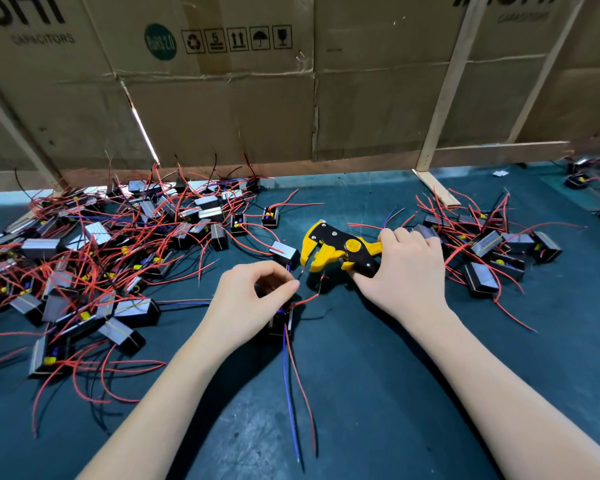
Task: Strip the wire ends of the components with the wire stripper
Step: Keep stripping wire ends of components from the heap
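Note:
My right hand [404, 268] grips the handles of the yellow and black wire stripper [336, 247], whose jaws point left and stand open. My left hand [257, 296] holds a small black component [281, 322] above the mat and pinches one of its thin wires between thumb and forefinger near the stripper's jaws. A red wire [309, 299] curves from the component toward the jaws. A blue wire [290, 393] and another red one hang from it toward me.
A large heap of black components with red wires [94, 265] covers the left of the green mat [378, 393]. A smaller heap [492, 251] lies to the right. Cardboard sheets [239, 98] with wooden battens [444, 98] wall off the back.

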